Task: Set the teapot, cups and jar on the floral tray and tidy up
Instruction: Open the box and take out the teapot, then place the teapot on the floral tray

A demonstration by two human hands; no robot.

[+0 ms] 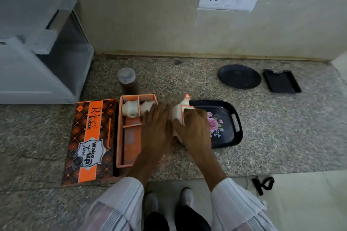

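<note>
While the right hand (193, 127) grips the teapot (181, 110) and the left hand (156, 129) lies flat, the box lid (90, 142) reads "Wake up".

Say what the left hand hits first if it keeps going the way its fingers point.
Probably the nearer cup in the orange box: the left hand points up and slightly left at it, fingertips already by it. Whether they touch is unclear.

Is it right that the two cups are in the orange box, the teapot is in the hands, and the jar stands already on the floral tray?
Not quite. In the head view the jar stands on the counter behind the orange box, not on the floral tray. The rest holds: two cups in the box, the teapot in the hands.
</note>
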